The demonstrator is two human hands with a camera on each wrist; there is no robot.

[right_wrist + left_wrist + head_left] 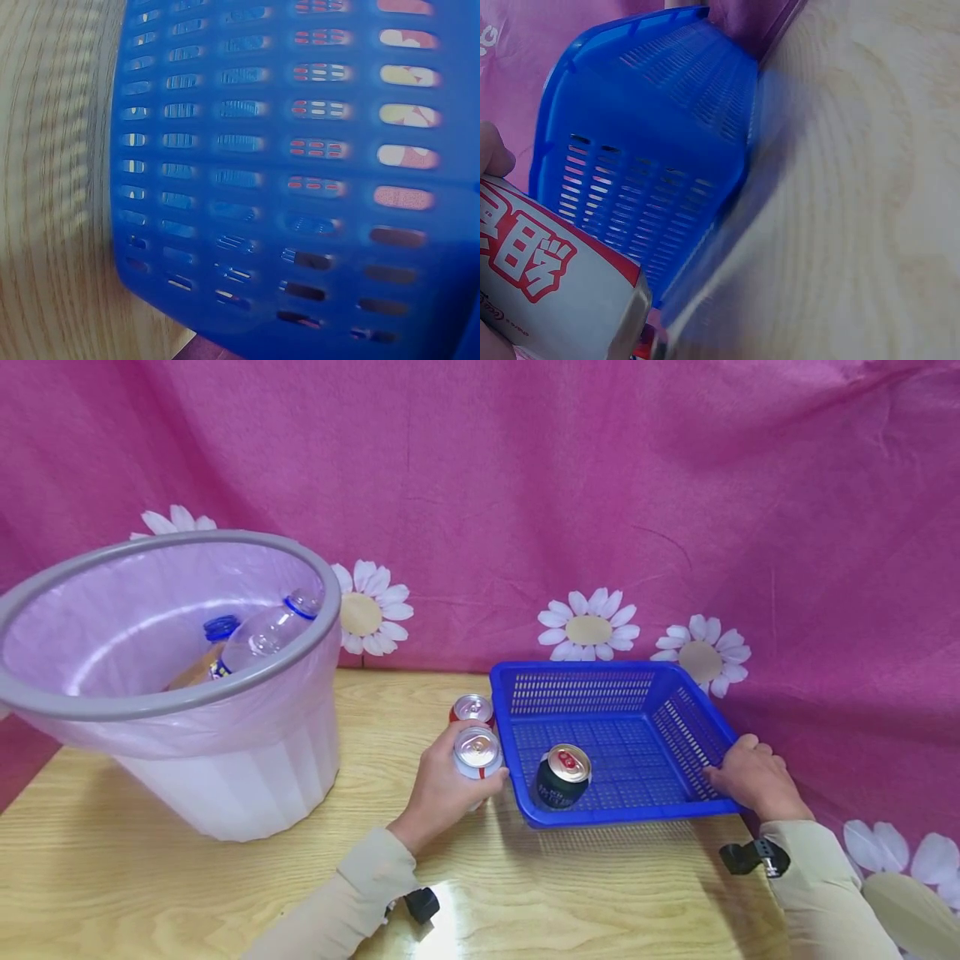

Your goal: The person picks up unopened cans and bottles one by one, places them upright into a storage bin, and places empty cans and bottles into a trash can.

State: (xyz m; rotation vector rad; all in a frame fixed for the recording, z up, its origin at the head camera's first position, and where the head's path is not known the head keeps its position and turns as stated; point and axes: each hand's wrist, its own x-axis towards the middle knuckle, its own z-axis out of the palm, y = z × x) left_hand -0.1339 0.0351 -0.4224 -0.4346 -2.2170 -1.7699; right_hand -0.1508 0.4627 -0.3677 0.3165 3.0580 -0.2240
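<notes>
My left hand [446,789] grips a white and red drink can [477,748] just outside the left wall of a blue plastic basket [645,814]. Red lettering shows on the can's side in the left wrist view, where the can lies slantwise. Behind it, a red can [472,707] stands beside the basket, partly hidden. Inside the basket, at its front left corner, is a dark can [562,777] with a gold top and red tab. My right hand [757,777] holds the basket's right rim, thumb on the inner side. Slotted basket wall [274,161] fills most of the right wrist view.
A tall white bin [247,777] with a grey rim and a clear liner stands at the left of the wooden table [405,710]. It holds plastic bottles [266,635]. A pink curtain [465,510] with white flowers hangs behind the table.
</notes>
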